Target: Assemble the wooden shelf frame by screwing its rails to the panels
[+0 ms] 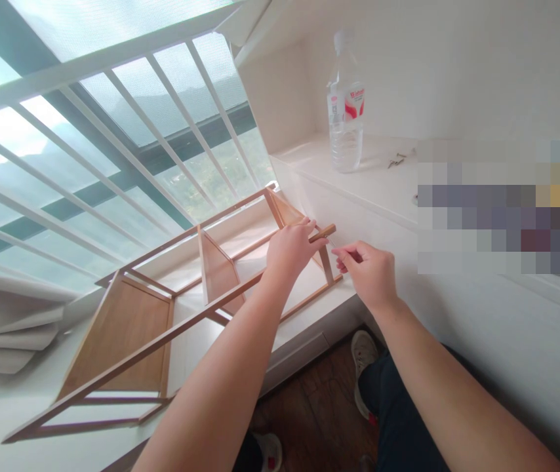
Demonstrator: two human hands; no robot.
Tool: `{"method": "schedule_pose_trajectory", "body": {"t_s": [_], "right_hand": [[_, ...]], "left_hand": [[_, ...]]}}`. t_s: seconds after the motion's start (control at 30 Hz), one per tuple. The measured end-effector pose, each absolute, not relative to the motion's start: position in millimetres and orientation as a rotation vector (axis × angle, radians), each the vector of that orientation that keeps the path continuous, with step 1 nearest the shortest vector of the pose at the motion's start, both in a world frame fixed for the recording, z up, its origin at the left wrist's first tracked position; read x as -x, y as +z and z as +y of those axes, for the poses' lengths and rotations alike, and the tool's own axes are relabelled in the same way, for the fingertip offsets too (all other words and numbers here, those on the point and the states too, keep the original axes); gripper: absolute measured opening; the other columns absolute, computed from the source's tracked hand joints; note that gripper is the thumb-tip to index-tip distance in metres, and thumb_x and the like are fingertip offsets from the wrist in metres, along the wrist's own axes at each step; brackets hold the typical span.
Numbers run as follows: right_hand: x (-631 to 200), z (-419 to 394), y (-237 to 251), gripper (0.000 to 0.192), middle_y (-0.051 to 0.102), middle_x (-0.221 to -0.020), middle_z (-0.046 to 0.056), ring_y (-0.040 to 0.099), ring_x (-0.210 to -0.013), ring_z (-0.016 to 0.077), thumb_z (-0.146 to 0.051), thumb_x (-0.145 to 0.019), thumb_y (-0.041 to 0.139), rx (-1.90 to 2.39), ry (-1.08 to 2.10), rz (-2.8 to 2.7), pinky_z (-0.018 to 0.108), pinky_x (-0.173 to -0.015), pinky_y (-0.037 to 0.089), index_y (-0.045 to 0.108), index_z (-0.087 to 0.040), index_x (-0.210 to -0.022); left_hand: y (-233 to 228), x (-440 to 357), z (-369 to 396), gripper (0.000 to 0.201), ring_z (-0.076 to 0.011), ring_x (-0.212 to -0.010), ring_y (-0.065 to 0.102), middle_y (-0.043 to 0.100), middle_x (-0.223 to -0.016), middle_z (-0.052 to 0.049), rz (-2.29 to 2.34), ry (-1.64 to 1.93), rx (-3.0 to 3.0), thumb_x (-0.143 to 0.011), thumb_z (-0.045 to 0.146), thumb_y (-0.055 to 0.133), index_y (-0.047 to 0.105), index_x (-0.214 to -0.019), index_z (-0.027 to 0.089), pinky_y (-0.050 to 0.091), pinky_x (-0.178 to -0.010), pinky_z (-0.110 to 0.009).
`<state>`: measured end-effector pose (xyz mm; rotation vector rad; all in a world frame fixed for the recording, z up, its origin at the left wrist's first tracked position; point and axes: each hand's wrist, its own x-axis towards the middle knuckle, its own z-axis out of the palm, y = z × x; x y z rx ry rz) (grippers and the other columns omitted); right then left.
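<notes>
Wooden rack is lying on window seat, railing running behind, curtain hanging far left. Water bottle is standing on right-hand ledge, screws lying right of it. Left hand is resting on rack's near rail, right hand hovering just right.

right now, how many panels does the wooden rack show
3: a left panel and a middle panel in the rack, plus a right-end panel, partly hidden by the left hand.

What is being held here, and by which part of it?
Your left grip holds the rail near its right end; your right grip pinches something thin, too small to identify.
</notes>
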<state>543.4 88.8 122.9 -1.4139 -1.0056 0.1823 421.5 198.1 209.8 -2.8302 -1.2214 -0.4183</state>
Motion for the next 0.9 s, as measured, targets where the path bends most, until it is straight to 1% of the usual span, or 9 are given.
{"method": "schedule_pose_trajectory", "body": {"t_s": [0.23, 0.4, 0.67, 0.77, 0.9], "right_hand": [[-541.2, 87.7, 125.5, 0.023, 0.072, -0.063, 0.000, 0.066, -0.054, 0.0153, -0.038, -0.091, 0.073, 1.427, 0.143, -1.027, 0.027, -0.060, 0.052, 0.075, -0.020, -0.077], [-543.3, 89.6, 126.6, 0.023, 0.072, -0.063, 0.000, 0.066, -0.054, 0.0154, -0.037, -0.091, 0.073, 1.448, 0.167, -1.043, 0.028, -0.060, 0.051, 0.074, -0.020, -0.077], [-545.3, 91.4, 136.5, 0.021, 0.071, -0.062, 0.000, 0.066, -0.055, 0.0156, -0.037, -0.091, 0.072, 1.450, 0.138, -1.060, 0.029, -0.063, 0.054, 0.076, -0.020, -0.079], [-546.4, 94.6, 143.8, 0.024, 0.072, -0.063, 0.001, 0.068, -0.055, 0.0170, -0.042, -0.088, 0.076, 1.384, 0.308, -0.944, 0.029, -0.059, 0.058, 0.075, -0.019, -0.079], [-549.3, 100.4, 145.6, 0.035, 0.072, -0.063, 0.003, 0.069, -0.052, 0.0175, -0.047, -0.075, 0.088, 1.111, 0.734, -0.646, 0.027, -0.050, 0.061, 0.071, -0.017, -0.074]], "left_hand": [[209.2, -421.4, 199.4, 0.051, -0.0318, -0.119, 0.069, 0.064, -0.148, 0.000, -1.222, -0.405, 2.837, -0.093, 0.055, 0.066, 0.068, -0.137, 0.030, 0.056, -0.096, -0.041], [207.9, -420.9, 199.8, 0.048, -0.0313, -0.117, 0.069, 0.065, -0.146, 0.000, -1.210, -0.422, 2.836, -0.093, 0.055, 0.065, 0.070, -0.134, 0.031, 0.056, -0.094, -0.041], [209.7, -422.1, 199.2, 0.047, -0.0308, -0.119, 0.069, 0.064, -0.148, -0.001, -1.235, -0.388, 2.846, -0.094, 0.054, 0.065, 0.069, -0.135, 0.031, 0.055, -0.096, -0.040], [209.5, -421.9, 199.3, 0.045, -0.0306, -0.117, 0.069, 0.065, -0.146, -0.002, -1.222, -0.387, 2.836, -0.095, 0.054, 0.063, 0.069, -0.134, 0.032, 0.055, -0.094, -0.039], [208.0, -421.0, 199.7, 0.045, -0.0307, -0.113, 0.070, 0.070, -0.139, -0.003, -1.204, -0.406, 2.820, -0.094, 0.059, 0.062, 0.072, -0.128, 0.031, 0.056, -0.088, -0.039]]}}
